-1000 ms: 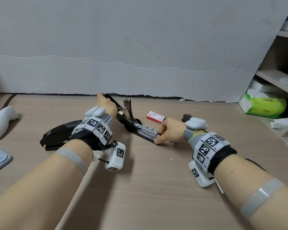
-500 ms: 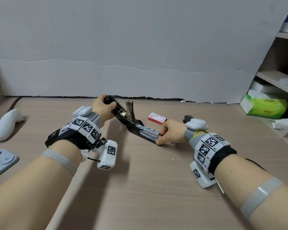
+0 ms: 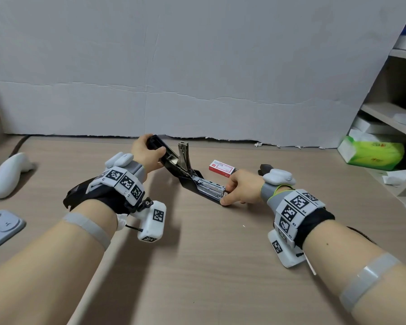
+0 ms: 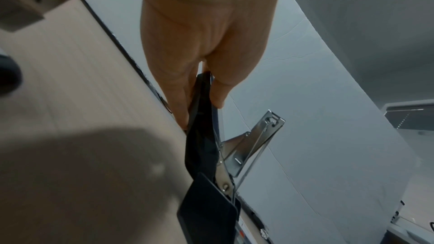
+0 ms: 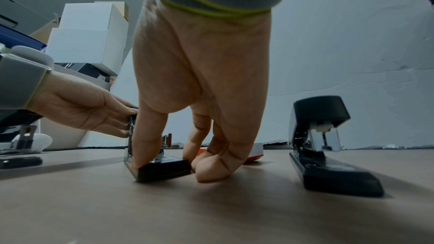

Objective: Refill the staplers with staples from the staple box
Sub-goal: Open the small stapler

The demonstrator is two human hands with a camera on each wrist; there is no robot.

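Observation:
A black stapler [image 3: 189, 181] lies opened in the middle of the desk, its metal magazine [image 3: 211, 190] exposed and its pusher arm [image 3: 182, 153] standing up. My left hand [image 3: 154, 146] grips the raised end of the top cover; in the left wrist view thumb and fingers pinch that cover [image 4: 202, 155]. My right hand [image 3: 226, 194] pinches the front end of the base, thumb on one side and curled fingers on the other [image 5: 211, 170]. The red and white staple box [image 3: 222, 168] lies closed just behind my right hand.
A second black stapler [image 5: 328, 146] stands closed to the right of my right hand, mostly hidden behind the wrist in the head view. A third stapler [image 3: 80, 193] lies under my left wrist. A white controller [image 3: 8, 174], a phone [image 3: 0, 227], and shelves [image 3: 389, 118] with a green pack [image 3: 373, 152] border the desk.
My left hand has shifted from beside the top cover to wrapping round its end. My right hand has stayed on the front of the base.

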